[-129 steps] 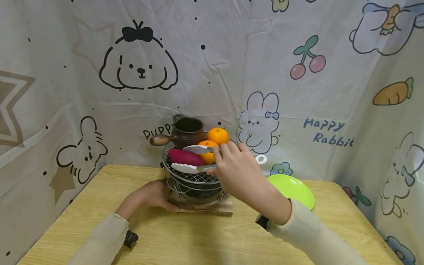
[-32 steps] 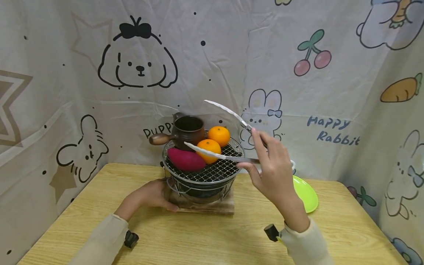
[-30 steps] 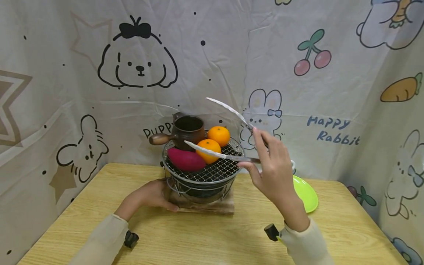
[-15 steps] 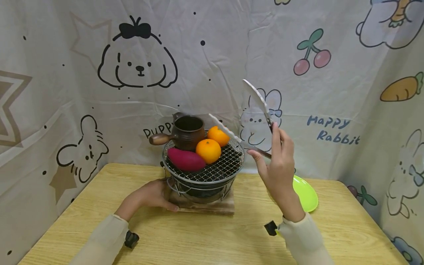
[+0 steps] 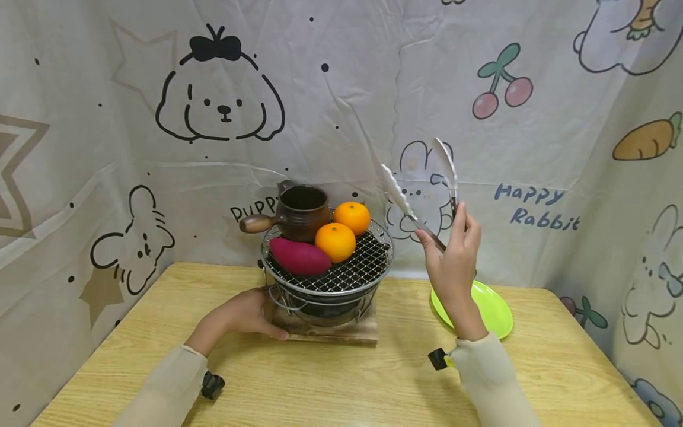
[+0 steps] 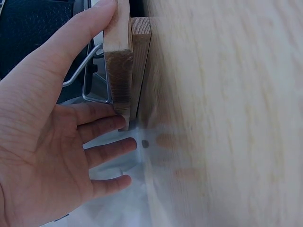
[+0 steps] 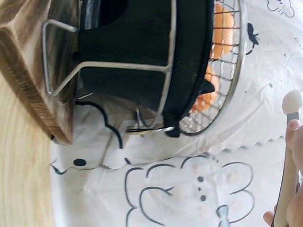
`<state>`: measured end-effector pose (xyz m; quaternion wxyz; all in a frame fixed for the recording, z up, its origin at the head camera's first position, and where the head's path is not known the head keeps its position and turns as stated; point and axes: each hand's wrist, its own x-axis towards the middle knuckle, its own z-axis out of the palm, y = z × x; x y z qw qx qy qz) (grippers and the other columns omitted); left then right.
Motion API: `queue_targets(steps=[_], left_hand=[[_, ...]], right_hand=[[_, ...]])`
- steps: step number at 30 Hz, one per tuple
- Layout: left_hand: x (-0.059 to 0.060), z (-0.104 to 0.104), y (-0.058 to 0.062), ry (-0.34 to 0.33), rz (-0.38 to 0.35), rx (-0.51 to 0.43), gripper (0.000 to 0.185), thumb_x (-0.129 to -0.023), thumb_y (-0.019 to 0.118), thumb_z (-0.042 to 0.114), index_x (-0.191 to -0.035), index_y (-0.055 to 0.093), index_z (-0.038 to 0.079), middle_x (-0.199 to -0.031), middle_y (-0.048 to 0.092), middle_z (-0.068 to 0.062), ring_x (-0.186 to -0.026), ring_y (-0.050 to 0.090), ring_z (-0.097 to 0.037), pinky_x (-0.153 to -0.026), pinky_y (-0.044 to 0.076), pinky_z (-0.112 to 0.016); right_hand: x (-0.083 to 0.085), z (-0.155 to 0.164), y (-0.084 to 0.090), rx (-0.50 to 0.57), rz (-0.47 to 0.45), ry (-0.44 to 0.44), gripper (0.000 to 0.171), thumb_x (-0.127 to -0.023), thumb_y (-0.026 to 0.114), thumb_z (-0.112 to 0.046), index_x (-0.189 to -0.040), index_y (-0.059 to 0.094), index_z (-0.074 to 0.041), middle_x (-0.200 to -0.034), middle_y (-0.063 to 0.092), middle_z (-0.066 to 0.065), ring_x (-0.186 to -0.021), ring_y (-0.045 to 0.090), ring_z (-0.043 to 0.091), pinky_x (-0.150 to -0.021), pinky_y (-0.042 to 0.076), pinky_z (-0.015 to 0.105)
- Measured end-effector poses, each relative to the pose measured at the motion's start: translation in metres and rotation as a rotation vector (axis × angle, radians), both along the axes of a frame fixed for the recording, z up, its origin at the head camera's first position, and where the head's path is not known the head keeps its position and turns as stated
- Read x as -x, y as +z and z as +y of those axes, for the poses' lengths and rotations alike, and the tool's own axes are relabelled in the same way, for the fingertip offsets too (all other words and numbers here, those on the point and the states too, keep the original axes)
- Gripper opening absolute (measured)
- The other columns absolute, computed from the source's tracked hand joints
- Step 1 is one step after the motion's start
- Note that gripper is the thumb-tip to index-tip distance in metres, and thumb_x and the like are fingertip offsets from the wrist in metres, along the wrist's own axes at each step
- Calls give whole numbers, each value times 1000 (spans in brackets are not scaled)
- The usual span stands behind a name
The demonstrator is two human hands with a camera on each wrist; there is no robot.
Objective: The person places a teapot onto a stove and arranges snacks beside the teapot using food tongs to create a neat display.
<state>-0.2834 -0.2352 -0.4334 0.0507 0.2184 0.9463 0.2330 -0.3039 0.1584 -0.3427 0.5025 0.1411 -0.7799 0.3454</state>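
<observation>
Upright in my right hand (image 5: 453,267) are the metal tongs with white scalloped tips (image 5: 396,191), their arms spread apart with nothing between them. They stand to the right of a round tabletop grill (image 5: 368,261). On its mesh lie a purple sweet potato (image 5: 300,257), one orange (image 5: 336,243) in front and another orange (image 5: 352,217) behind, beside a brown clay pot (image 5: 304,210) with a wooden handle. My left hand (image 5: 248,314) touches the left end of the wooden board (image 5: 333,334) under the grill. In the left wrist view its thumb and straight fingers meet the board (image 6: 117,56).
A lime green plate (image 5: 493,311) lies on the wooden table (image 5: 341,385) at the right, partly hidden behind my right wrist. A printed cloth (image 5: 341,107) hangs close behind the grill and along both sides.
My right hand has drawn the tongs away from the oranges to the right and turned them upright. The sweet potato and oranges stay on the mesh, and my left hand keeps its place.
</observation>
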Motion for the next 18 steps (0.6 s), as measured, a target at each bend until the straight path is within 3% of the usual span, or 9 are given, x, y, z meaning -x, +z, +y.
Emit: queue_targets(steps=[10, 18], left_hand=[[0, 0, -1, -4, 1, 6, 105, -68, 88, 61, -149, 48, 8, -146, 57, -16, -128, 58, -32, -109, 47, -52], [0, 0, 1, -4, 6, 13, 102, -67, 88, 61, -146, 52, 7, -136, 63, -12, -113, 60, -23, -103, 50, -48]], right_hand=[[15, 5, -13, 32, -199, -8, 89, -96, 71, -32, -159, 22, 5, -143, 35, 34, -131, 39, 44, -106, 39, 58], [21, 5, -20, 33, -254, -17, 92, -95, 72, -37, -160, 21, 4, -141, 37, 35, -129, 40, 44, -103, 41, 59]])
